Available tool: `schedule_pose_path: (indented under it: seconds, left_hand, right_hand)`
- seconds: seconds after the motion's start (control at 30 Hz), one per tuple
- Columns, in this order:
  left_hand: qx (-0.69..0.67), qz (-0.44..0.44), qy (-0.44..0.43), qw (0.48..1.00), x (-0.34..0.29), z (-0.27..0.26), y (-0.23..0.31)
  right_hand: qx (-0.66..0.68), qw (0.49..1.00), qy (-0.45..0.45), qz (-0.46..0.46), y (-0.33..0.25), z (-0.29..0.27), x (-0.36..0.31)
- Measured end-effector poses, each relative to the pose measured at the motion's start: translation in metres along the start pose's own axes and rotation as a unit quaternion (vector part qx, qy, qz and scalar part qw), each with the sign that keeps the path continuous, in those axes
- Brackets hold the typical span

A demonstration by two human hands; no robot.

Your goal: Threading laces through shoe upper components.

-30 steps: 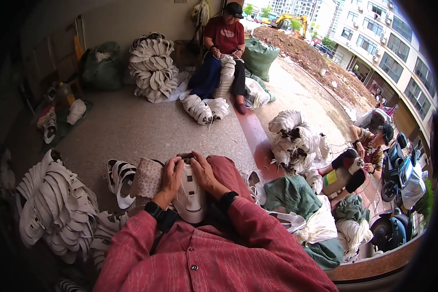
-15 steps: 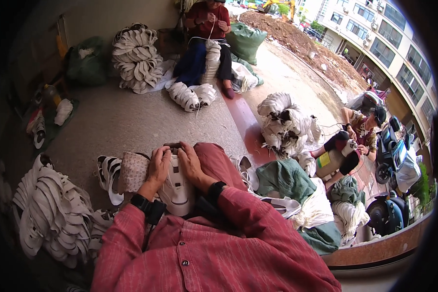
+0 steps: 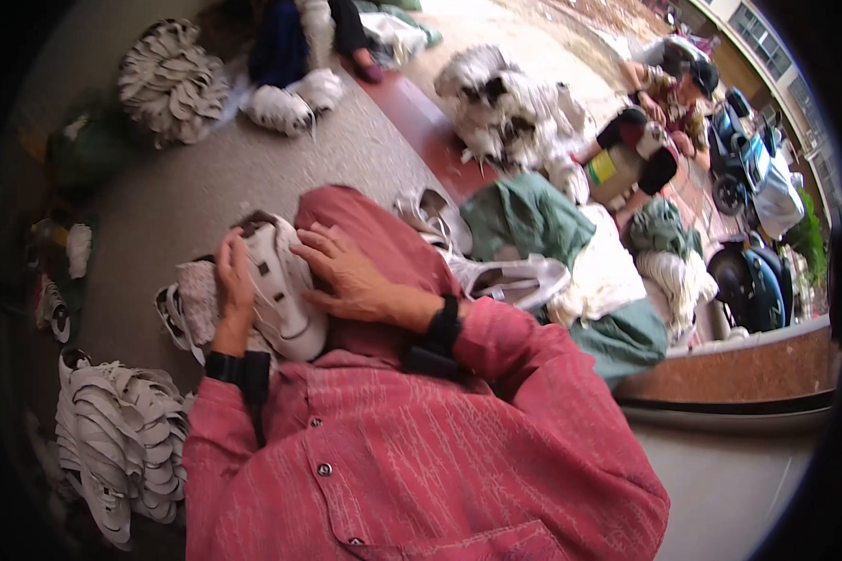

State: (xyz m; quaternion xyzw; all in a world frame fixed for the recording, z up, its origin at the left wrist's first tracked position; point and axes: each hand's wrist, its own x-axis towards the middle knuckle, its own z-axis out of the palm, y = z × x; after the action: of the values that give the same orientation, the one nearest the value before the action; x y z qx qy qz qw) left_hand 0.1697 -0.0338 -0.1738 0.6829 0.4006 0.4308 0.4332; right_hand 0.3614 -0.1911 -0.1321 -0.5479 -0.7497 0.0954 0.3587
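Note:
A white lace-up shoe (image 3: pixel 279 290) with dark lining rests across my lap, its toe toward me. My left hand (image 3: pixel 237 280) holds its left side, fingers along the wall near the opening. On the other side my right hand (image 3: pixel 355 280) lies with fingers stretched and somewhat apart, their tips at the shoe's edge and the palm over my red-trousered knee (image 3: pixel 384 229). A patterned pale cloth roll (image 3: pixel 198 299) is beside my left hand, with another strappy white shoe piece (image 3: pixel 171 318) by it.
Stacked white shoe uppers (image 3: pixel 122 439) stand at my left, another round stack (image 3: pixel 173 84) farther off. Loose white shoes (image 3: pixel 515 279), green sacks (image 3: pixel 529 220) and white cord bundles (image 3: pixel 599 280) lie at my right. A seated co-worker (image 3: pixel 669 122) handles a shoe near parked scooters (image 3: pixel 744 280).
The view has tilted and shifted. My right hand has slid from the shoe's top toward its right side, fingers spreading. My left hand stays on the shoe, which now leans more to the left.

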Motion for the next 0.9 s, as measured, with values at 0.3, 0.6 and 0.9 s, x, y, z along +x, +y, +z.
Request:
schedule_pose_path:
  seconds: [0.3,0.6,0.9]
  left_hand:
    - [-0.002,-0.05,-0.021,0.999,0.006,0.009,0.009]
    - [-0.015,-0.059,-0.016,0.998,0.004,0.005,0.006]
    - [-0.027,-0.066,-0.019,0.997,0.005,0.005,0.005]
  right_hand:
    - [0.387,0.858,-0.179,0.287,0.003,-0.11,-0.173]
    - [-0.165,0.85,0.011,0.5,0.103,-0.206,-0.324]
    - [-0.303,0.793,0.004,0.529,0.107,-0.177,-0.362]
